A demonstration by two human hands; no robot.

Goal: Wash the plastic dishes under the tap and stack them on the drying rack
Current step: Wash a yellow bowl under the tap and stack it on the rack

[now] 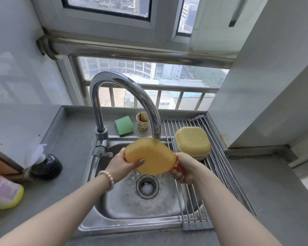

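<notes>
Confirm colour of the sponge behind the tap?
Green; the sponge sits on the counter behind the tap, clearest in the head view.

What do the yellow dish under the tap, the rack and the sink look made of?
Yellow dish, gripped by the left hand and right hand: matte opaque plastic by the look, thin moulded rim. Drying rack: bare metal rods, probably stainless, with grey end caps that may be plastic or silicone. Sink: brushed stainless steel by its dull sheen, wet.
</notes>
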